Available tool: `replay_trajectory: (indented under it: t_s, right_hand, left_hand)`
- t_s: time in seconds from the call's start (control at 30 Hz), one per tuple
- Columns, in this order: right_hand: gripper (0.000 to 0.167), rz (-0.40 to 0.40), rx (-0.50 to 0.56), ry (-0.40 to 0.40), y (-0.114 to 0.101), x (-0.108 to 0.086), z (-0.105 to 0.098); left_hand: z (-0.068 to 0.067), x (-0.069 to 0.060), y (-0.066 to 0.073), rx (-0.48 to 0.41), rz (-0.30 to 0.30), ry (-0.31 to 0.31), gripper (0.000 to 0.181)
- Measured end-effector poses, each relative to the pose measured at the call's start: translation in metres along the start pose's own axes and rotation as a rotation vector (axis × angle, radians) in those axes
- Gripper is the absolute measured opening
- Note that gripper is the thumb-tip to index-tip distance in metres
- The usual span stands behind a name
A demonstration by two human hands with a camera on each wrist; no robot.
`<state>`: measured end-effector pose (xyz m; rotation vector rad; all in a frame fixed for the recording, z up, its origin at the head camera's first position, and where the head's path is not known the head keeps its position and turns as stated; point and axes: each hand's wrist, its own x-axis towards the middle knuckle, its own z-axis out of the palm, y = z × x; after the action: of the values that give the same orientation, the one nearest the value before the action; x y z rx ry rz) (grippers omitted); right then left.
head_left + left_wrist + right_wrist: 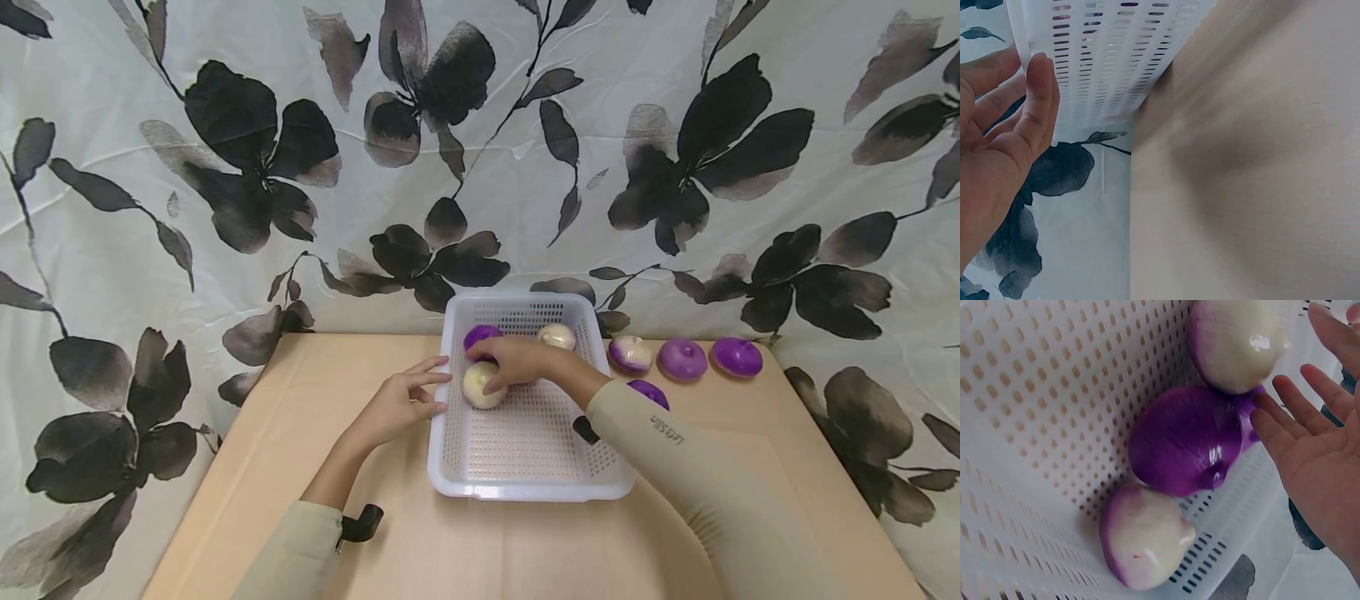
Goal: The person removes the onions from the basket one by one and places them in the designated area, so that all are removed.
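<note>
A white plastic basket (525, 490) with perforated walls stands on the table and holds several purple and white onions. My right hand (513, 362) reaches into it at a pale onion (480, 387). In the right wrist view the right fingers (1297, 419) are spread, with tips close to a white-and-purple onion (1235, 347); any contact is unclear. Beside that lie a dark purple onion (1185, 440) and another pale one (1146, 537). Outside the basket's left side, my left hand (397, 404) touches the rim with extended fingers (1038, 84).
Right of the basket on the table lie a white-and-purple onion (630, 354), a light purple onion (682, 359) and a dark purple onion (737, 357). Another purple onion (649, 392) shows partly behind the right sleeve. A flower-print cloth (450, 192) hangs behind the table (480, 550).
</note>
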<state>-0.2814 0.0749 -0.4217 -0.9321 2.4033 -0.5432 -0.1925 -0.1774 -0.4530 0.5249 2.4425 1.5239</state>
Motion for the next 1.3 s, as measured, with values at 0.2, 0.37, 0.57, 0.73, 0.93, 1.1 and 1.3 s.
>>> replay_trajectory:
  t_s: [0.2, 0.37, 0.57, 0.73, 0.93, 1.1, 1.3]
  right_hand:
    - [0.072, 0.018, 0.050, 0.002, 0.002, 0.003, 0.012]
    - [0.070, 0.035, 0.080, 0.003, 0.003, 0.002, 0.019]
    - [0.068, 0.047, 0.061, -0.016, 0.004, 0.001, 0.027]
    - [0.070, 0.062, 0.038, -0.025, 0.004, 0.001, 0.029]
    - [0.072, 0.065, 0.026, -0.038, 0.003, 0.000, 0.030]
    - [0.071, 0.050, 0.027, -0.036, 0.002, 0.001, 0.032]
    - [0.071, 0.034, 0.026, -0.042, 0.000, 0.001, 0.033]
  left_hand:
    - [0.001, 0.000, 0.000, 0.002, 0.005, -0.001, 0.049]
    - [0.001, 0.001, -0.002, -0.004, 0.006, -0.003, 0.049]
    - [0.002, 0.000, -0.003, -0.016, 0.001, -0.012, 0.049]
    - [0.001, 0.000, -0.001, -0.016, 0.007, -0.010, 0.049]
    - [0.000, 0.001, -0.001, -0.020, 0.008, -0.005, 0.049]
    - [0.000, 0.001, -0.001, -0.030, 0.009, -0.003, 0.048]
    - [-0.001, -0.001, 0.000, -0.043, 0.009, -0.006, 0.049]
